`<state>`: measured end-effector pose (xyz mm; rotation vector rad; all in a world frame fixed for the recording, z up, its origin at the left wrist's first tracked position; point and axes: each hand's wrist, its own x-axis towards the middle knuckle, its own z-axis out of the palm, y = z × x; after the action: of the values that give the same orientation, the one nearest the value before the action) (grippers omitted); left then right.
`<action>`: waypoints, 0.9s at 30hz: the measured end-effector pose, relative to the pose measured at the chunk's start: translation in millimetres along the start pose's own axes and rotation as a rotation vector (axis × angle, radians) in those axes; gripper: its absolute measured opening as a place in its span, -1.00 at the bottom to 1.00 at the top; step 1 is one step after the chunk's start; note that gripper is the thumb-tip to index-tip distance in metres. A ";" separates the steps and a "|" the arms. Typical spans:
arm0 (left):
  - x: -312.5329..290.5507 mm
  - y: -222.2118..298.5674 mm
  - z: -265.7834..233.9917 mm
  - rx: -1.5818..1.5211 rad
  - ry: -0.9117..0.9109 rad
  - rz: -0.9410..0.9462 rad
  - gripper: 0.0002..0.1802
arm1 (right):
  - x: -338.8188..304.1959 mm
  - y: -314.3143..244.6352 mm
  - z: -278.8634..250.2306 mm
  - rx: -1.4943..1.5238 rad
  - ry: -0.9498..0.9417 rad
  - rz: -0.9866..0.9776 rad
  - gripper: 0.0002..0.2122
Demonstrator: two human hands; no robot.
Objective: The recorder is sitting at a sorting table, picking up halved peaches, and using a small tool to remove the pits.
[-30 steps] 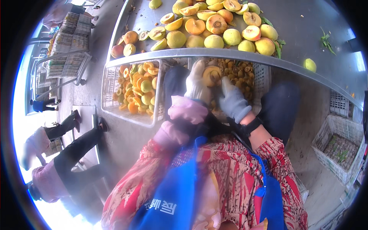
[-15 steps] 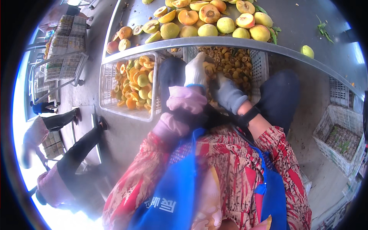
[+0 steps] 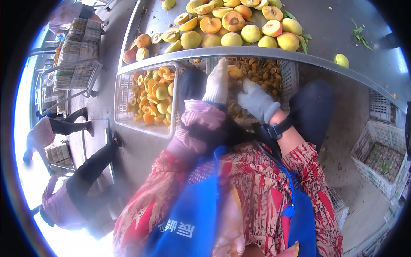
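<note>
My left hand (image 3: 216,85), in a white knit glove, is closed at the fingertips on a yellow-orange peach half (image 3: 234,72). Close beside it on the right, my right hand (image 3: 257,101) in a grey-blue glove has its fingers curled. What they hold, if anything, is hidden. Both hands are over a crate (image 3: 288,77) between my knees, below the table edge. Small brownish-orange pieces (image 3: 262,73) fill that crate. To its left, a white crate (image 3: 145,127) holds many cut peach halves (image 3: 156,92).
Whole and halved peaches (image 3: 231,30) lie heaped on the metal table (image 3: 325,30), with a lone peach (image 3: 341,60) and leaves at right. A crate of scraps (image 3: 381,162) stands on the floor at right. Loaded carts (image 3: 77,51) and other people (image 3: 68,197) are at left.
My hands have moved slightly apart, the left a little down, and the peach half shows more clearly between them. At left, a person has shifted position.
</note>
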<state>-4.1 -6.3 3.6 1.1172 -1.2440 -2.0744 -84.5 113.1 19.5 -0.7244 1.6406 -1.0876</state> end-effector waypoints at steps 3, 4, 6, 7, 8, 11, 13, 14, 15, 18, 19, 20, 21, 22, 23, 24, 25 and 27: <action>-2.8 4.1 0.9 0.076 -0.015 -0.066 -0.62 | 0.9 4.5 3.7 -0.239 0.096 -0.137 -0.66; -4.3 2.6 1.6 0.082 0.006 -0.082 -0.62 | 0.7 8.3 5.3 -0.276 0.107 -0.086 -0.66; -7.9 -4.5 2.9 0.107 0.074 -0.025 -0.63 | -1.0 17.3 13.3 -0.139 0.102 -0.076 -0.66; -9.1 -9.6 3.3 0.138 0.111 0.033 -0.64 | -0.9 21.6 17.0 -0.061 0.105 -0.120 -0.65; -9.6 -14.9 3.3 0.176 0.125 0.114 -0.64 | -0.8 25.7 20.3 0.028 0.053 -0.036 -0.66; -3.2 -27.8 0.9 0.217 0.158 0.181 -0.63 | 4.7 35.9 27.5 0.143 -0.006 -0.060 -0.64; 3.2 -32.6 1.2 0.186 0.236 0.225 -0.62 | 13.6 40.3 26.8 -0.009 0.048 -0.092 -0.62; 4.4 -33.4 1.2 0.180 0.298 0.196 -0.62 | 18.2 42.3 26.6 -0.085 0.066 -0.069 -0.62; 5.9 -32.2 1.5 -0.043 0.254 0.085 -0.61 | 23.1 43.9 23.3 -0.162 0.073 0.027 -0.65; 1.5 -24.5 2.2 0.061 0.184 0.131 -0.61 | 32.5 44.4 26.8 -0.252 0.086 0.130 -0.55; 0.7 -21.0 3.2 0.102 0.190 0.099 -0.61 | 33.8 42.8 28.5 -0.262 0.091 0.131 -0.47; -0.8 -18.2 3.9 0.140 0.196 0.084 -0.61 | 32.3 40.8 29.8 -0.175 0.080 0.078 -0.50; -2.7 -16.3 4.4 0.192 0.194 0.070 -0.61 | 28.1 38.0 31.1 -0.085 0.071 0.031 -0.53; -2.6 -14.9 5.2 0.163 0.193 0.065 -0.61 | 25.1 33.2 31.6 -0.040 0.065 0.058 -0.56; -2.4 -15.1 6.2 0.142 0.185 0.066 -0.61 | 18.9 28.8 28.2 0.116 -0.013 0.055 -0.61; -1.6 -15.9 6.2 0.131 0.190 0.073 -0.61 | 12.2 24.1 22.1 0.222 -0.090 0.123 -0.66; -0.6 -17.6 6.0 0.107 0.188 0.083 -0.62 | 7.1 18.3 15.8 0.342 -0.173 0.101 -0.70; 1.3 -21.5 4.3 0.115 0.207 0.120 -0.63 | 0.7 6.5 7.4 0.402 -0.204 0.223 -0.77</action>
<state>-8.2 5.2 -14.7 1.2415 -1.3069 -1.7696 -77.4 112.9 12.6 -0.3650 1.2445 -1.0971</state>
